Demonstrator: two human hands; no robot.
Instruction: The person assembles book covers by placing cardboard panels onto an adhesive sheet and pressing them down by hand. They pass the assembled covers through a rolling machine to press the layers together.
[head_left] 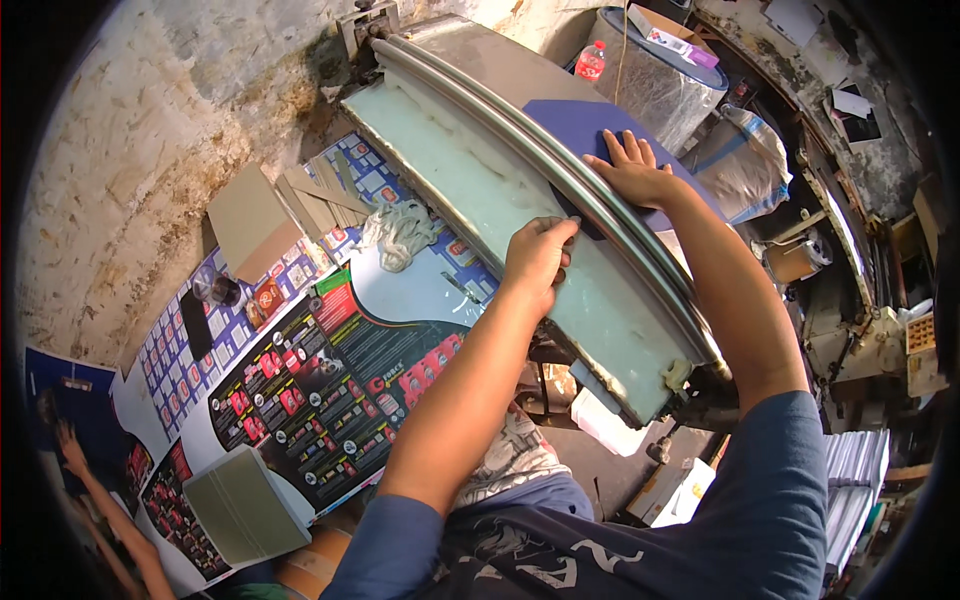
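- Blue card sheet (580,125) is lying under the right hand (632,170), whose spread fingers are pressing it flat just beyond the paired steel rollers (560,165).
- Left hand (535,258) is curling its fingers at the sheet's near edge, apparently pinching it, though the grip is partly hidden.
- Feeding looks under way; next the sheet is needing an even, square pull through.
- Printed posters (330,380), red and black, are lying left of the fingers, beside brown cardboard pieces (250,220).
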